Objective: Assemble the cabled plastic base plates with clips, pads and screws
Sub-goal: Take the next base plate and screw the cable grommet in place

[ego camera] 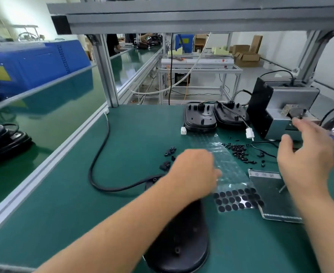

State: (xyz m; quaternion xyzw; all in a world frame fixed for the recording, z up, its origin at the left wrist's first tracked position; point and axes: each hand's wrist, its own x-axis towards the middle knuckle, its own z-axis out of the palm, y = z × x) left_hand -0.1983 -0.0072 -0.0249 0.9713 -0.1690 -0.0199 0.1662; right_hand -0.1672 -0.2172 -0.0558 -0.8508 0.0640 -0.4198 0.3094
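Green matting covers the workbench (64, 203), which sits under a grey metal frame with a factory floor and cardboard boxes behind. Nearest the camera lies a black base plate (184, 243), its thick black cable (99, 154) looping off to the left; the left forearm crosses above it. The left hand (193, 172) rests with fingers curled down on a clear strip of backing film (227, 168), whose near end carries rows of round black pads (235, 200); whether it pinches anything I cannot tell. The right hand (307, 154) is raised and open with fingers spread, blurred, holding nothing, near a grey metal box (288, 103). Between the hands lies a heap of black screws (239, 152). Black clips (168, 158) are scattered left of the left hand. Two more base plates (213, 117) sit side by side at the back, with white connectors (249, 133).
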